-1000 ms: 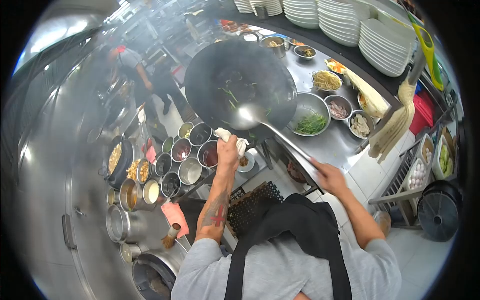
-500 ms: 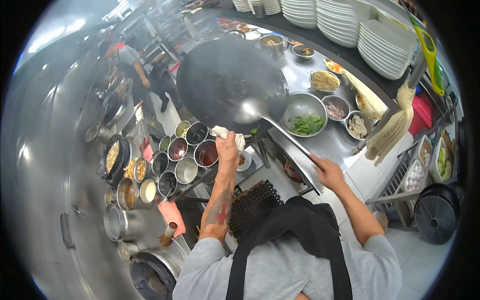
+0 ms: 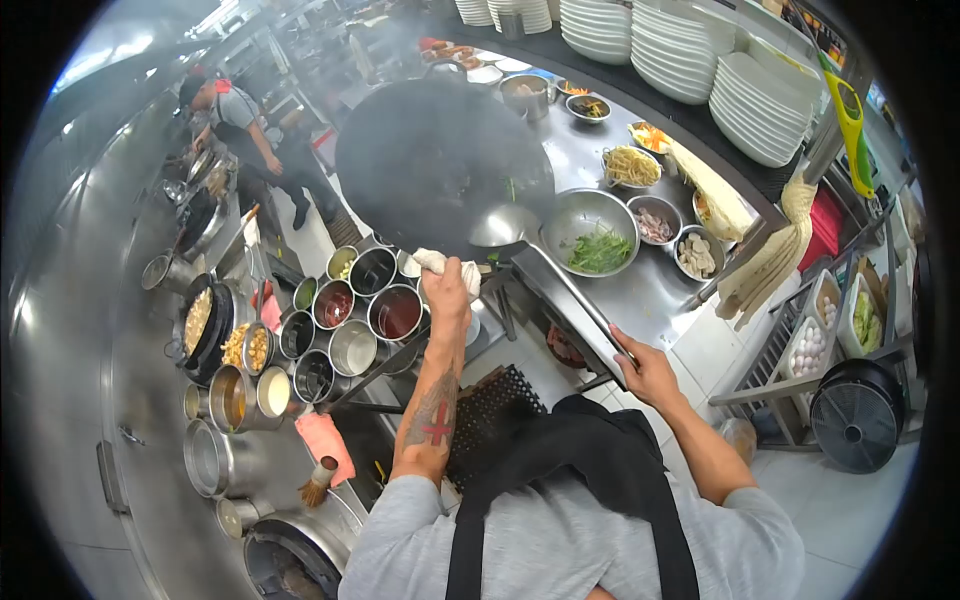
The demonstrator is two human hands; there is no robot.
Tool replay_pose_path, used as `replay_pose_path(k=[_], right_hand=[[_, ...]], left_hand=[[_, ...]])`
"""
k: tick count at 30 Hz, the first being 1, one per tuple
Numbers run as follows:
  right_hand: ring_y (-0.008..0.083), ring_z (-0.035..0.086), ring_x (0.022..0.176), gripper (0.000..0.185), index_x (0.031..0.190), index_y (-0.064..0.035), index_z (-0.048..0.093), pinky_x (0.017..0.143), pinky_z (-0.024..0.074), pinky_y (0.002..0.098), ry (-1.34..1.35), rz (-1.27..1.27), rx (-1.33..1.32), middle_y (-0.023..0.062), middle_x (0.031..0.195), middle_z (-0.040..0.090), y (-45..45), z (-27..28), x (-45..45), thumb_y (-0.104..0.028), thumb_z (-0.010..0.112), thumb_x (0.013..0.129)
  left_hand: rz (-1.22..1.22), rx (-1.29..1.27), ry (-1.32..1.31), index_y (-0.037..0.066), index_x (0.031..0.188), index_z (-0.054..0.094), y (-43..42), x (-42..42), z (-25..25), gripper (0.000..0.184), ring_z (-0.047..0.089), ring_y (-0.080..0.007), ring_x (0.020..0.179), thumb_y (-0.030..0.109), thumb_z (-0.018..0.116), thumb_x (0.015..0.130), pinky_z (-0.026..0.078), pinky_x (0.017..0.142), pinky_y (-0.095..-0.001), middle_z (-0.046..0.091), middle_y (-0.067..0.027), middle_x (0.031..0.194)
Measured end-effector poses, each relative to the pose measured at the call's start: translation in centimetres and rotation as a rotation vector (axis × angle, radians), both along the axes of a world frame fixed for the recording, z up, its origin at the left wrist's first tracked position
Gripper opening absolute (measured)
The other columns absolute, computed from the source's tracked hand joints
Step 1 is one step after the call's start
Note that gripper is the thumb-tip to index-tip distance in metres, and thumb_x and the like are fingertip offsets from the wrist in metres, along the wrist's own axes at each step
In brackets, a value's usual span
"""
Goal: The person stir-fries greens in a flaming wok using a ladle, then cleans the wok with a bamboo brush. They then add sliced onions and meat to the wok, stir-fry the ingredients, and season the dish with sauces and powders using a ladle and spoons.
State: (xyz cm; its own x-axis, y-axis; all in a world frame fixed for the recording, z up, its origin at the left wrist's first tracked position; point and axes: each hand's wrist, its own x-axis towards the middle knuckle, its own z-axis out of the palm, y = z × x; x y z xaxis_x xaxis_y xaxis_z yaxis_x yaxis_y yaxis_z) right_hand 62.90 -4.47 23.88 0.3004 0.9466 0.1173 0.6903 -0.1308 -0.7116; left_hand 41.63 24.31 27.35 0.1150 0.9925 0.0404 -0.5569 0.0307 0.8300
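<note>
My left hand is closed around a folded white cloth at the near rim of a large dark wok. The wok's handle is hidden under cloth and fingers. In my right hand is the long handle of a steel ladle, its bowl over the wok's near right edge. Steam hangs over the wok, and a few green bits show inside; the rest is hard to make out. Right beside it sits a steel bowl with cut green leaves.
Several steel pots of sauces, including a red one, stand left of my left arm. Small bowls of noodles, sliced meat and pale slices line the right counter. Stacked white plates stand above. Another person works far left.
My right hand has come back toward my body, and the ladle has shifted right relative to the wok. The whole view has moved slightly. The other person shows more fully, bent forward.
</note>
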Motion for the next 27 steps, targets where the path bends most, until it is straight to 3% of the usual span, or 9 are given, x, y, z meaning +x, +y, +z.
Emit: replay_pose_path(k=[3, 5, 6, 9, 11, 15, 22, 25, 27], right_hand=[[0.0308, 0.061, 0.073, 0.061, 0.138, -0.0291, 0.051, 0.068, 0.0508, 0.04, -0.232, 0.06, -0.028, 0.0134, 0.08, 0.062, 1.8, 1.6, 1.6, -0.007, 0.06, 0.083], [0.0307, 0.058, 0.067, 0.063, 0.138, -0.0316, 0.051, 0.064, 0.0498, 0.04, -0.243, 0.121, 0.169, 0.0106, 0.074, 0.057, 2.8, 0.7, 6.0, -0.005, 0.059, 0.082], [0.0305, 0.058, 0.067, 0.063, 0.138, -0.0321, 0.05, 0.063, 0.0495, 0.0403, -0.326, 0.135, 0.101, 0.0105, 0.074, 0.056, 2.3, 1.1, 9.1, -0.006, 0.059, 0.082], [0.0308, 0.059, 0.068, 0.061, 0.138, -0.0342, 0.049, 0.064, 0.0494, 0.041, -0.494, 0.066, 0.056, 0.0114, 0.074, 0.055, 2.5, 4.0, 12.7, -0.007, 0.058, 0.084], [0.0325, 0.06, 0.072, 0.058, 0.139, -0.0319, 0.048, 0.067, 0.0497, 0.0429, -0.478, -0.026, 0.021, 0.0137, 0.078, 0.057, 5.5, 7.2, 9.7, -0.01, 0.058, 0.087], [0.0361, 0.061, 0.079, 0.055, 0.142, -0.0294, 0.045, 0.073, 0.0489, 0.0477, -0.399, -0.193, 0.05, 0.0186, 0.082, 0.061, 12.0, 5.1, 5.0, -0.018, 0.056, 0.089], [0.032, 0.058, 0.069, 0.056, 0.14, -0.0259, 0.048, 0.068, 0.0488, 0.0441, -0.315, -0.162, 0.118, 0.0141, 0.076, 0.058, 0.4, -1.5, 5.9, -0.012, 0.061, 0.087], [0.0314, 0.058, 0.065, 0.053, 0.137, -0.0248, 0.052, 0.064, 0.0487, 0.0417, -0.342, -0.164, 0.066, 0.0132, 0.072, 0.057, -4.2, -0.8, 11.3, -0.013, 0.062, 0.087], [0.0342, 0.061, 0.07, 0.055, 0.139, -0.0269, 0.049, 0.068, 0.0517, 0.0434, -0.383, -0.172, -0.035, 0.0153, 0.075, 0.059, -6.1, 0.7, 13.4, -0.014, 0.06, 0.087]], left_hand=[[0.027, 0.013, 0.04, 0.01, 0.079, 0.046, 1.2, -0.4, -0.9, 0.014, 0.05, -0.014, 0.047, -0.002, 0.05, 0.085, 0.041, 0.04, -0.0294, 0.047, 0.0, 0.064], [-0.019, 0.043, 0.057, 0.01, 0.079, 0.046, 1.9, -1.1, -1.2, 0.014, 0.051, -0.0135, 0.047, -0.002, 0.05, 0.085, 0.042, 0.041, -0.0293, 0.047, 0.0, 0.064], [-0.025, 0.043, 0.052, 0.01, 0.079, 0.046, 2.0, -1.2, -0.9, 0.014, 0.051, -0.0135, 0.047, -0.002, 0.05, 0.085, 0.042, 0.041, -0.0293, 0.047, 0.0, 0.064], [-0.096, 0.034, 0.02, 0.011, 0.08, 0.043, 1.9, -1.4, -0.6, 0.016, 0.043, -0.0071, 0.05, -0.003, 0.05, 0.083, 0.037, 0.043, -0.0259, 0.043, 0.0031, 0.067], [-0.048, 0.054, 0.079, 0.012, 0.079, 0.042, 1.5, 0.2, -1.1, 0.018, 0.043, -0.0068, 0.048, -0.004, 0.049, 0.084, 0.036, 0.042, -0.0259, 0.043, 0.0034, 0.066], [0.087, 0.01, -0.016, 0.011, 0.078, 0.04, -0.4, 5.0, 0.9, 0.019, 0.042, -0.007, 0.048, -0.004, 0.05, 0.083, 0.036, 0.041, -0.027, 0.043, 0.0033, 0.065], [0.12, 0.065, 0.001, 0.009, 0.078, 0.041, 4.1, 7.2, -0.4, 0.016, 0.044, -0.0084, 0.052, -0.004, 0.051, 0.08, 0.039, 0.045, -0.0274, 0.046, 0.0022, 0.069], [0.211, 0.207, 0.086, 0.007, 0.081, 0.042, 5.9, 7.2, -2.2, 0.016, 0.046, -0.0081, 0.057, -0.005, 0.051, 0.079, 0.04, 0.049, -0.0265, 0.048, 0.0013, 0.075], [0.233, 0.253, 0.103, 0.013, 0.074, 0.041, 5.1, 6.8, -1.6, 0.021, 0.046, -0.0104, 0.051, -0.005, 0.05, 0.08, 0.039, 0.042, -0.0286, 0.046, 0.0014, 0.067]])
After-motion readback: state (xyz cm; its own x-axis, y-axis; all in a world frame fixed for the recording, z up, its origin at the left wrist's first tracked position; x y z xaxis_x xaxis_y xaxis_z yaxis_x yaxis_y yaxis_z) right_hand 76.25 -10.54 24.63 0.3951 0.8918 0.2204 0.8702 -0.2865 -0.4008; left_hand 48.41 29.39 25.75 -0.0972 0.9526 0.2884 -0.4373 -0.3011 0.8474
